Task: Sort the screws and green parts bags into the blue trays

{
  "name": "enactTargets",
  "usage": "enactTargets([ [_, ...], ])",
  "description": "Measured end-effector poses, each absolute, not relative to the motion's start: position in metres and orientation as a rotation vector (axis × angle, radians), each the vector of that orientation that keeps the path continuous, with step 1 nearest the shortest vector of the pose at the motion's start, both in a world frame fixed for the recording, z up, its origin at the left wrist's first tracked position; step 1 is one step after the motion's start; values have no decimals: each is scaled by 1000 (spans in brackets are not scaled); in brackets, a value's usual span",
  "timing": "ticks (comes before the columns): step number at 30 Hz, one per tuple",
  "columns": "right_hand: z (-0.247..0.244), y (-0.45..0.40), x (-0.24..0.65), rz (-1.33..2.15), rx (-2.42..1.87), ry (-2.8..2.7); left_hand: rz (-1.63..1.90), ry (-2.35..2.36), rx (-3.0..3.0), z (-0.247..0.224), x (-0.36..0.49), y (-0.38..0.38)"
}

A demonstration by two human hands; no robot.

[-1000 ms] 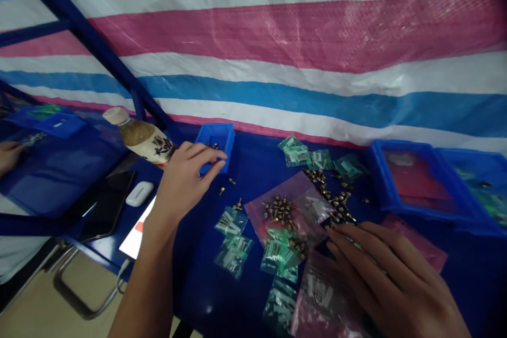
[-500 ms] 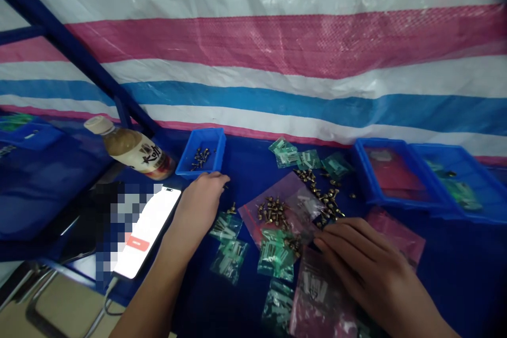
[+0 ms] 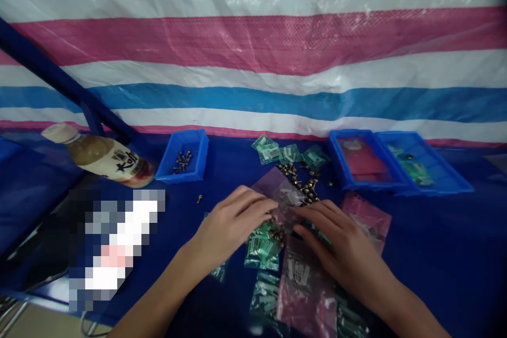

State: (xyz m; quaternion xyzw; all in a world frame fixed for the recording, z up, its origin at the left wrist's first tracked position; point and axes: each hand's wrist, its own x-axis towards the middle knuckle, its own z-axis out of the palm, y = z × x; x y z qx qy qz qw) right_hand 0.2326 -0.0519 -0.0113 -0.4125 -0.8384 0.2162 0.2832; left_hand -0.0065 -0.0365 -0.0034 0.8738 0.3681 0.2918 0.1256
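My left hand (image 3: 237,219) reaches over a pinkish clear plastic bag (image 3: 287,195), its fingers close together and bent down. Whatever they hold is hidden, along with most of the small brass-coloured screw-like pieces on that bag. Facing it, my right hand (image 3: 336,235) has thumb and fingertips pinched at the bag's right edge. More brass-coloured pieces (image 3: 311,187) lie loose just beyond the fingers. Under and in front of my hands are a green plastic packet (image 3: 261,251) of small white parts and a larger pink bag (image 3: 307,290) with white parts inside.
A blue tray (image 3: 200,163) with several dark metal pieces stands at the left, one loose piece (image 3: 199,199) in front. Beside it lean a drink bottle (image 3: 114,161) and a blurred-out phone (image 3: 122,245). Two blue trays (image 3: 396,182) sit right. Green packets (image 3: 291,153) lie behind.
My left hand has moved right, from beside the left blue tray to over the pinkish bag. My right hand stays at that bag's edge. The view has shifted somewhat to the right.
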Motion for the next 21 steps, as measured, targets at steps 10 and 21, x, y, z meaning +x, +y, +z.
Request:
enactTargets([
  [10, -11, -56, 227, 867, -1022, -2244, 897, 911, 2478, -6, 14, -48],
  [21, -16, -59, 226, 769, -986, -2205, 608, 945, 2686, -1, 19, -43],
])
